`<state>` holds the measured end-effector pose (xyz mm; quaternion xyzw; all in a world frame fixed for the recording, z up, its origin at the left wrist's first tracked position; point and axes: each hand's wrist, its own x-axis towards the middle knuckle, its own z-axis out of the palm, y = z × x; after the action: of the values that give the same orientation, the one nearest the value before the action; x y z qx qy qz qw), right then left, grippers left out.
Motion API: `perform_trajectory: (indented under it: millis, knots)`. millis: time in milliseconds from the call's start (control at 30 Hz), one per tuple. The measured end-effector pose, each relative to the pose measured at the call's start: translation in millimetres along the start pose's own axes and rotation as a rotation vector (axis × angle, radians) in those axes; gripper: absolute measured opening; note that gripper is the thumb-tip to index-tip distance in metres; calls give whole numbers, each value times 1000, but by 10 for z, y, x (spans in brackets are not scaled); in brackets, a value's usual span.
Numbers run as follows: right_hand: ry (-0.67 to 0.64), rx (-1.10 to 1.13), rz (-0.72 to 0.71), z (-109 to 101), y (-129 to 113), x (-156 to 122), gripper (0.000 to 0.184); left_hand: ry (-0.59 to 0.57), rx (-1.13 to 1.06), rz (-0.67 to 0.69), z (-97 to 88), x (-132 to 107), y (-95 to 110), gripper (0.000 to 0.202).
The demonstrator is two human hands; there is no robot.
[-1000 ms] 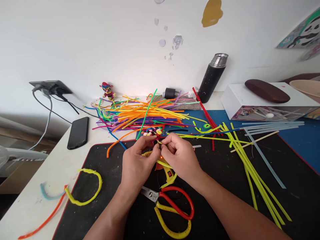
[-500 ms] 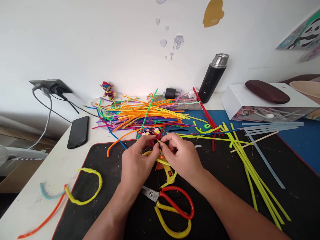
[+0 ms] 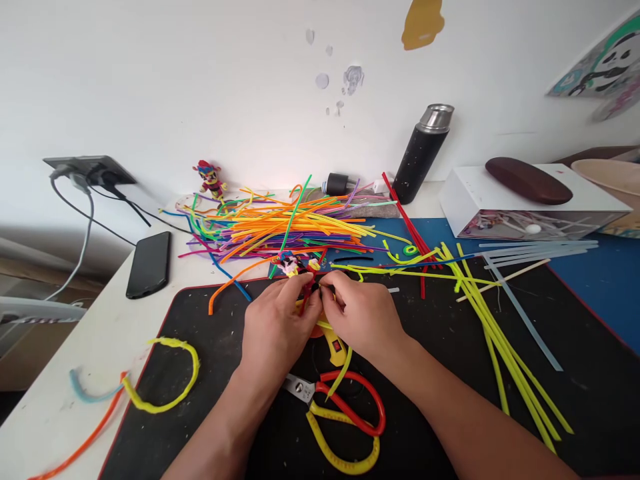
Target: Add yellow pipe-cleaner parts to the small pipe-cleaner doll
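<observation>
A small pipe-cleaner figure point(image 3: 289, 263) with blue, red, pink, black and yellow parts is in my left hand point(image 3: 280, 320), whose thumb and fingers pinch its lower part. Right beside it, my right hand point(image 3: 367, 310) is closed in a pinch at the figure's dark end. A yellow-green pipe cleaner point(image 3: 341, 377) trails from under the hands down over the scissors; the fingers hide where it begins. Beneath both hands lies a yellow glue gun point(image 3: 336, 347) with a red switch, mostly covered. The scissors point(image 3: 345, 412), with one red and one yellow handle, rest on the black mat.
Behind the hands spreads a pile of coloured pipe cleaners point(image 3: 300, 230). Yellow-green stems point(image 3: 493, 333) lie at the right, a bent yellow piece point(image 3: 196, 373) at the left. A phone point(image 3: 149, 265), a finished figure point(image 3: 209, 180), a black flask point(image 3: 421, 157) and a white box point(image 3: 525, 190) stand around.
The view has shifted slightly. The figure tilts a little differently between my hands, and the yellow-green tail's tip now hangs over the scissors' handle.
</observation>
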<state>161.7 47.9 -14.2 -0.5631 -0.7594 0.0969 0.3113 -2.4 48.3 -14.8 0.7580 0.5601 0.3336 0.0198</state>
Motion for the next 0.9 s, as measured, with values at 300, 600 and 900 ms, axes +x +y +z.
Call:
perform_trajectory:
  millis: [300, 600, 900]
  knots:
    - [-20, 257, 181, 23, 18, 28, 9, -9, -13, 7, -6, 4, 11, 17]
    - [-104, 594, 387, 23, -10, 61, 7, -8, -6, -21, -6, 3, 4, 19]
    - [-164, 995, 608, 29, -11, 87, 8, -22, -21, -82, -25, 9, 14, 20]
